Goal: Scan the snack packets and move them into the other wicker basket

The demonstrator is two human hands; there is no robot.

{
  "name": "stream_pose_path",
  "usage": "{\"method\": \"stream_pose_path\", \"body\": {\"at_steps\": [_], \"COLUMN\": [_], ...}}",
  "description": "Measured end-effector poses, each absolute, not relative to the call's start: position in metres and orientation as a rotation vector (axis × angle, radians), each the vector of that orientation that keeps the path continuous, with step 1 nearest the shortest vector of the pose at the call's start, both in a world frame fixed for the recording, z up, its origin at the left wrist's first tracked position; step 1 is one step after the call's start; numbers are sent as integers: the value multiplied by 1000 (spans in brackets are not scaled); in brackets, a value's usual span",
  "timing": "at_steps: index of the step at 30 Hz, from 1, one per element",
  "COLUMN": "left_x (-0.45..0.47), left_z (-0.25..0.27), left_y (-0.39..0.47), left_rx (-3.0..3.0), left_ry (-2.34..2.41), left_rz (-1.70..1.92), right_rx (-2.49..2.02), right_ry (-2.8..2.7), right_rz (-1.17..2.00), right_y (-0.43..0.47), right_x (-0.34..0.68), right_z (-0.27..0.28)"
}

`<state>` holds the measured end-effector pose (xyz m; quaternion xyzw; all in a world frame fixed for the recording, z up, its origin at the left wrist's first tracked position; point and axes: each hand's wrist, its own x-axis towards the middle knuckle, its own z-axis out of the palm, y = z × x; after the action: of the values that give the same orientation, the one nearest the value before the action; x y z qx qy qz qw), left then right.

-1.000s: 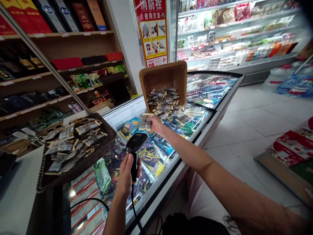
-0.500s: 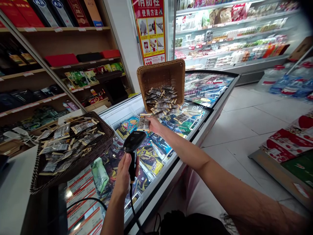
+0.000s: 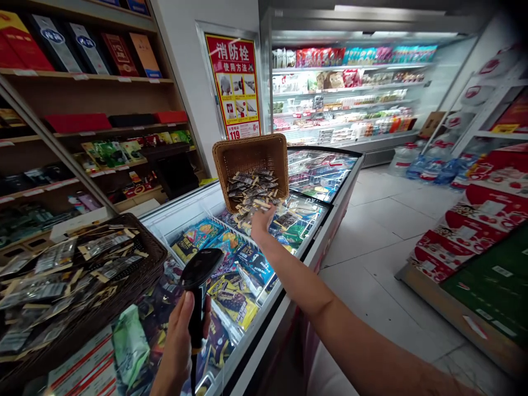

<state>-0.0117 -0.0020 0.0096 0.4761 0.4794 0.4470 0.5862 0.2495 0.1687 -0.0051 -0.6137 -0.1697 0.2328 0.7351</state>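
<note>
My left hand is wrapped around the handle of a black barcode scanner, its head pointing forward over the freezer. Farther off, my right hand reaches to the mouth of a tan wicker basket, its fingers closed on a small packet with pale edges. That basket lies tipped toward me on the freezer glass, and similar packets spill from it. At the left, a dark brown basket holds a heap of more such packets.
The chest freezer has bagged frozen goods under its glass. A shelf unit stands at left, a lit refrigerated display behind. Red cartons and water bottles stand on the right, beyond the tiled floor.
My right hand has moved away from the scanner to the tan basket's mouth with the packet. The view has tilted up and turned right. My left hand keeps hold of the scanner.
</note>
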Motion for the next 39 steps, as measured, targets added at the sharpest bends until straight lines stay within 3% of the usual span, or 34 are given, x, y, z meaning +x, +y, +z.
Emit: {"method": "stream_pose_path", "body": {"at_steps": [3,8,14,21,25,29,34,39], "left_x": [-10,-5,-6,-10,-12,-13,-14,-12], "left_z": [14,23,14,1,-1,-5,-10,-5], "left_y": [-3,-9,-5,1,2,3,5,4], "left_rx": [1118,1153,1075,909,916,930,942,931], "left_ry": [1111,1091,1166,1234,1236,1240,1237,1235], "left_rz": [1068,1090,1108,1133,1111,1097,1107,1100], "right_rx": [-1505,-1676,-1570,-1088,-1082,-1321,-1302,-1150], "right_ry": [-189,-13,-574,-1923,-2408,-2498,-2645,-2197], "right_rz": [222,159,-209,234,252,175,-12,213], "right_y": [167,159,146,181,220,255,272,260], "right_x": [277,298,251,102,10,-51,-64,-21], "right_z": [0,2,11,65,93,96,85,84]}}
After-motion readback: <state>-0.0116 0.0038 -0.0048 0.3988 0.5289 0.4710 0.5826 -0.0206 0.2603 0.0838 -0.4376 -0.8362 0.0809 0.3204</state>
